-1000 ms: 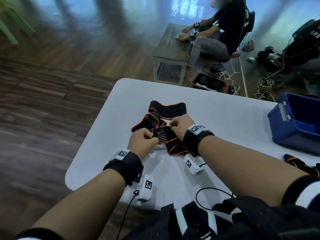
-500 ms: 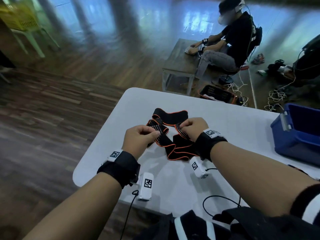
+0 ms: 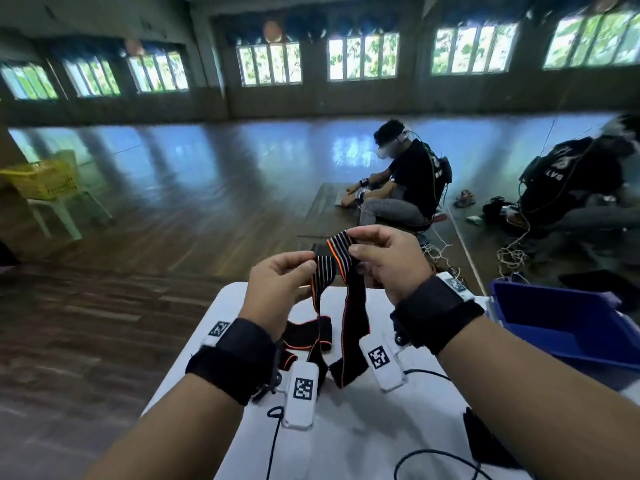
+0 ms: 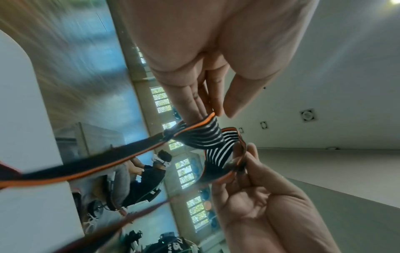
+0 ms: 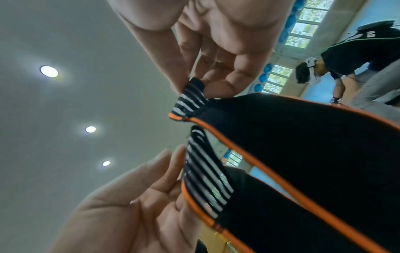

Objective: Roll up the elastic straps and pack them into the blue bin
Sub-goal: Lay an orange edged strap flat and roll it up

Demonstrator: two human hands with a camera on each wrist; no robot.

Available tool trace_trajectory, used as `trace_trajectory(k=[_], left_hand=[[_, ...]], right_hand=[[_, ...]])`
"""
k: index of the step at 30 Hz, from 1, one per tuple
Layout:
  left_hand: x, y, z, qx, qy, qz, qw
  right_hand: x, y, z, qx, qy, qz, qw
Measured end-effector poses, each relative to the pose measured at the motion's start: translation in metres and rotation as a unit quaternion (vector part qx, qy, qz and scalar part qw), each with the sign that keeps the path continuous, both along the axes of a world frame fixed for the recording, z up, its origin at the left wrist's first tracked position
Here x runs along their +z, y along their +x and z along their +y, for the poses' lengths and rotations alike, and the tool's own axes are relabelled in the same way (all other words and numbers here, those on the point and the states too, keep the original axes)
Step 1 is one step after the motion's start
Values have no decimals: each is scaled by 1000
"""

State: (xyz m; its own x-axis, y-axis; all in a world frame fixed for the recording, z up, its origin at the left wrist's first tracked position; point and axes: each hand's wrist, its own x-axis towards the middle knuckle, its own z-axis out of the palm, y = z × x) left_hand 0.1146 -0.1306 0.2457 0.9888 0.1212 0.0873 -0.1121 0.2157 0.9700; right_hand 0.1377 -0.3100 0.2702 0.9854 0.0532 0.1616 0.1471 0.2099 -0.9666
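Note:
A black elastic strap (image 3: 354, 306) with orange edges and a white-striped end hangs from both my hands above the white table (image 3: 363, 431). My left hand (image 3: 309, 266) pinches the striped part on its left side. My right hand (image 3: 353, 242) pinches the striped end a little higher. The strap's lower loops still lie on the table between my wrists. In the left wrist view my left hand (image 4: 218, 113) pinches the strap (image 4: 201, 135) by its orange edge. In the right wrist view my right hand (image 5: 195, 89) holds the strap (image 5: 303, 137) by its striped tip. The blue bin (image 3: 554, 297) stands open at the right.
A second dark strap (image 3: 485, 441) lies near the table's right front edge. A black cable (image 3: 433, 457) curls on the table near me. Beyond the table a seated person (image 3: 412, 181) works at a low table. A yellow crate (image 3: 41, 180) sits far left.
Both hands have lifted the strap's striped end off the table to chest height, so the rest now hangs down. The head view has tilted up toward the room.

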Motion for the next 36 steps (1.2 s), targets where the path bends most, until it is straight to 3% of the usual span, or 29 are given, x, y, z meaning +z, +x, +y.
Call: trace_trajectory(k=[7, 13, 20, 27, 31, 34, 36], left_hand=[[23, -8, -56, -65, -74, -32, 995], [26, -7, -89, -64, -102, -35, 992], [20, -11, -126, -59, -43, -11, 997], [26, -11, -152, -36, -39, -14, 998], [26, -13, -161, -43, -23, -18, 999], [23, -16, -161, -45, -4, -44, 998], [16, -17, -156, -3, 61, -98, 993]], right_hand=[[4, -13, -34, -86, -118, -74, 987], [3, -24, -60, -113, -121, -73, 983], [-15, -39, -86, -153, -165, -70, 972], [-43, -65, -101, -191, -206, -62, 958], [-50, -70, -105, -227, -191, -70, 953], [-46, -73, -112, -253, -190, -87, 945], [-42, -75, -118, -266, -182, -93, 942]])
